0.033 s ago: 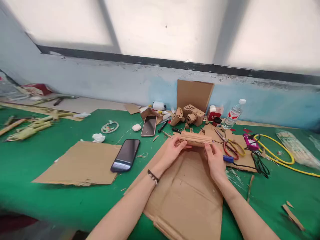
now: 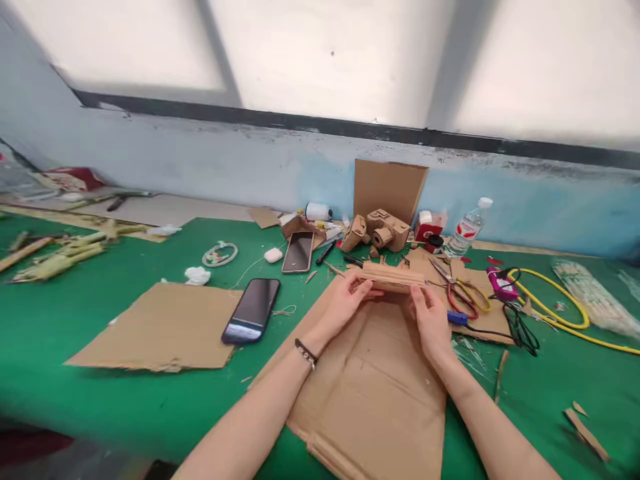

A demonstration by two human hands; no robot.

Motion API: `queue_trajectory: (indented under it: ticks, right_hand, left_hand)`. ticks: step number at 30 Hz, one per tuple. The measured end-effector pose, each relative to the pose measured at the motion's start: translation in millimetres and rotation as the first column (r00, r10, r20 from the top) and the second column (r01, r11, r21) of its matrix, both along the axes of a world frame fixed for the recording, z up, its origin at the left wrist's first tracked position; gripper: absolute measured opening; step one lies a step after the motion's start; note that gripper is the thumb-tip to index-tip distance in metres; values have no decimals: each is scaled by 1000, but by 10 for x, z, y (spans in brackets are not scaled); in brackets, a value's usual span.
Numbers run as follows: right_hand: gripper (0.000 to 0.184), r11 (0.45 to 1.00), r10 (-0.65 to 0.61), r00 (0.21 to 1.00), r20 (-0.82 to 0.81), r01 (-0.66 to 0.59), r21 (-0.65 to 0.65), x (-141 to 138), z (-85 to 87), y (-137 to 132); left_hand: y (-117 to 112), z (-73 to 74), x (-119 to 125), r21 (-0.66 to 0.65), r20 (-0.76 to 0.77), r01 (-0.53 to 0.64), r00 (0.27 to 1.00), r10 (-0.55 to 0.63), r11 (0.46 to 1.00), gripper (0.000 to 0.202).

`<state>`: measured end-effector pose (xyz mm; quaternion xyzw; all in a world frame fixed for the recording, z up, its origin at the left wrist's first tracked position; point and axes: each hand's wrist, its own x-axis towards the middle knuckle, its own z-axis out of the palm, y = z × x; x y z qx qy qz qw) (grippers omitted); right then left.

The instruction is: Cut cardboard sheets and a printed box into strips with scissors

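1. Mid-craft at a green table (image 2: pixel 125 400): folded cardboard piece (image 2: pixel 393 277) gripped at one end by left hand (image 2: pixel 350 297) and at the other by right hand (image 2: pixel 430 317), fingers closed on it, at the far edge of a flat cardboard sheet (image 2: pixel 370 387).
2. Judged a pressing or shaping step, calling next for even pressure from both ends to keep the layers aligned.
3. Red-and-white label on water bottle (image 2: pixel 465 230) and print on red carton (image 2: pixel 427 227) by the wall, both too small to read.

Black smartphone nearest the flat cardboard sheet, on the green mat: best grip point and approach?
Probably pinch the black smartphone across its long edges at mid-length, from straight above: it lies flat, screen up, thin, with green mat showing along its right edge.
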<state>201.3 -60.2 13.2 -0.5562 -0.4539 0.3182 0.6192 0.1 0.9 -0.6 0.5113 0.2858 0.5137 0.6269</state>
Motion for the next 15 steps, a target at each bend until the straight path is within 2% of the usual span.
queue_trajectory:
  ticks: [4, 8, 15]
  right_hand:
    - [61, 1000, 0, 999, -52, -1, -15, 22, -9, 17]
    - [60, 998, -63, 995, -77, 66, 26, -29, -36, 18]
    - [52, 995, -85, 985, -148, 91, 35, -67, -84, 21]
  left_hand:
    - [23, -31, 13, 15, -13, -29, 999, 29, 999, 50]
    - [-5, -65, 54, 56, -19, -100, 995, 101, 993, 46]
    - [-71, -74, 114, 27, -17, -131, 991, 132, 991, 48]
